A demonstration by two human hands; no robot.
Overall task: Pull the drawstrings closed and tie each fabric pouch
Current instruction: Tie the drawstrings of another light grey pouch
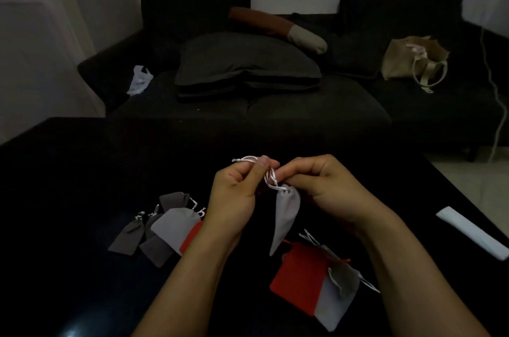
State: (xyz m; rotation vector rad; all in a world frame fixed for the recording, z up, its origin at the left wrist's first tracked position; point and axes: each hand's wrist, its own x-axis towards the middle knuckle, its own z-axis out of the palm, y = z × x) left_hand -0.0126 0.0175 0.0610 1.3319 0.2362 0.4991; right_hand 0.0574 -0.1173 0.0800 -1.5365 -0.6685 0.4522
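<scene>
Both hands work above the black counter [82,171], near its middle. The left hand [234,193] has its fingers curled and pinches the white drawstring [271,178] near its far end, one knotted tip sticking out to the left. The right hand [327,187] is likewise curled, its fingertips pinching the same cord just beside the left hand's. Between them the cord crosses in a loop, right above the gathered mouth of a light grey pouch [285,215]. The pouch hangs from the cord, its mouth pulled tight and its pointed bottom aimed down toward the counter; whether it touches the counter I cannot tell.

To the left of the left wrist lies a cluster of pouches: two dark grey ones [129,234] nearest the left, another dark grey one [175,200] farther off, a light grey one [176,226] on top, and a red one [192,234] partly hidden by the wrist. Their cords look drawn, though the knots are too small to judge.

Near and to the right lies a second heap: a red pouch [300,278] overlapped by grey pouches [338,298] with loose white cords.

At the counter's right edge lies a folded white sheet [473,232].

Beyond the counter stands a dark sofa [275,110] with a dark cushion [245,61], a brown bolster [261,21], a white plastic bag [140,80] and a beige tote [413,61].
</scene>
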